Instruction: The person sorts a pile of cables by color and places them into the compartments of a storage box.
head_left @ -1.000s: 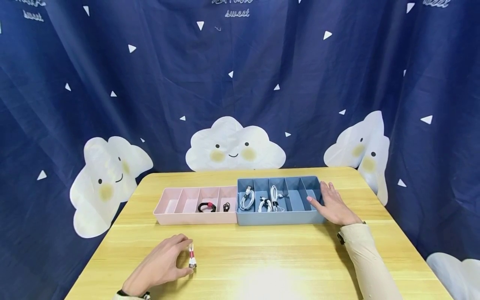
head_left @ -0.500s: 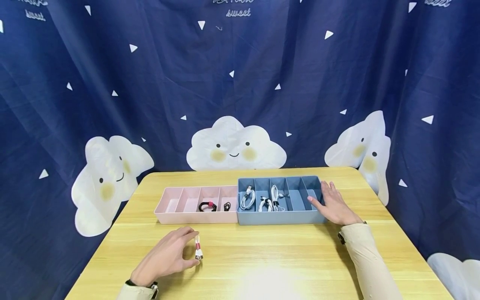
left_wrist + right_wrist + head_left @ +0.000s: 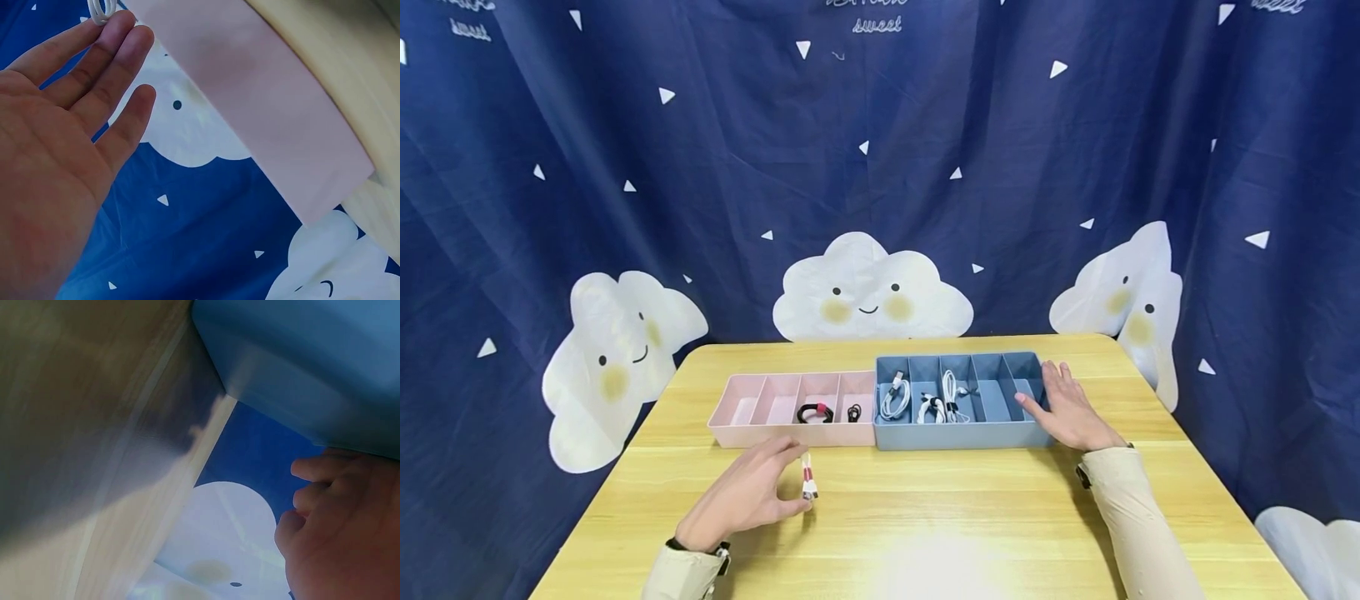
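Observation:
My left hand pinches a bundled white cable with a red tie between thumb and fingertips, raised in front of the pink divided box. White loops of this cable show at the fingertips in the left wrist view. At the right end of the blue divided box, my right hand rests with fingers extended along the outer side and the thumb over the rim. The right wrist view shows those fingers beside the blue wall.
In the pink box lie a black cable with a red tie and a small black cable. The blue box holds a white cable coil and other white cables in separate compartments. Both boxes stand side by side on the wooden table.
My left hand has moved forward and to the right with the white cable, closer to the pink box. The right hand stays at the blue box's end.

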Motion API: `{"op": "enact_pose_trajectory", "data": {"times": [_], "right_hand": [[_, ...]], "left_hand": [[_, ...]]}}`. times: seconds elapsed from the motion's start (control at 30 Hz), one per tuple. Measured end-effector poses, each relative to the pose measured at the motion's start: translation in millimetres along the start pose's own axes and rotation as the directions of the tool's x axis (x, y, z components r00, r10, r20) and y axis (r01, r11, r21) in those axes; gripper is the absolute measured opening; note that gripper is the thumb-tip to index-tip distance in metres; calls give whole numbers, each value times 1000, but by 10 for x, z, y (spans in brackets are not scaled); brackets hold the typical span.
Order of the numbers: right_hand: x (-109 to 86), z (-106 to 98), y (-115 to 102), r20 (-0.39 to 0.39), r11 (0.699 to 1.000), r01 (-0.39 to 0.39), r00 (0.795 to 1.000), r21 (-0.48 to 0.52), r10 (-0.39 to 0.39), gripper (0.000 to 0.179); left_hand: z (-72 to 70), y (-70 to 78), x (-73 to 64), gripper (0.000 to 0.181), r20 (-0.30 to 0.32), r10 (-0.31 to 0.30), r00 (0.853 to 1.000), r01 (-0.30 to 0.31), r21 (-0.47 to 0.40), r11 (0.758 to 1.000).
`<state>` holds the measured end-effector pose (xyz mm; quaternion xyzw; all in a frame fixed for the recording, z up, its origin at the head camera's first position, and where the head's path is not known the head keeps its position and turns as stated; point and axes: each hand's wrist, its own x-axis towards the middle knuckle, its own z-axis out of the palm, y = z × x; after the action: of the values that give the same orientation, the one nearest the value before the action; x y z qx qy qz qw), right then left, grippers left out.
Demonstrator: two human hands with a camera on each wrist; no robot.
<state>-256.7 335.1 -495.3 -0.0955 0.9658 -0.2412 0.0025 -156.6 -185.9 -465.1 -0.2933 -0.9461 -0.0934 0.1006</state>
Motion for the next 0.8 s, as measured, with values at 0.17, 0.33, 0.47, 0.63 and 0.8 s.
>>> {"op": "enact_pose_trajectory", "data": {"times": [0.17,0.33,0.47,0.63,0.8], "right_hand": [[6,-5,9,0,1000,-1,1000,-4,1,99],[-3,-2,-18,0,1000,0,1000,-8,0,99],[0,-3,-29,2,1000,2,1000,-9,-2,99],[11,-3,-24,5,1000,3,1000,-8,-3,99],[8,3,0,-1,1000,3,1000,-6,-3,99]], "left_hand": [[-64,17,86,74,11,-17,1000,17,-8,1000],[-106,26,172,72,-21,-3,1000,3,-7,1000],[-145,35,239,73,-22,-1,1000,0,-27,1000],[-199,53,327,76,12,-32,999,33,-68,997],[-261,72,430,76,-5,-11,1000,11,-59,998]]}}
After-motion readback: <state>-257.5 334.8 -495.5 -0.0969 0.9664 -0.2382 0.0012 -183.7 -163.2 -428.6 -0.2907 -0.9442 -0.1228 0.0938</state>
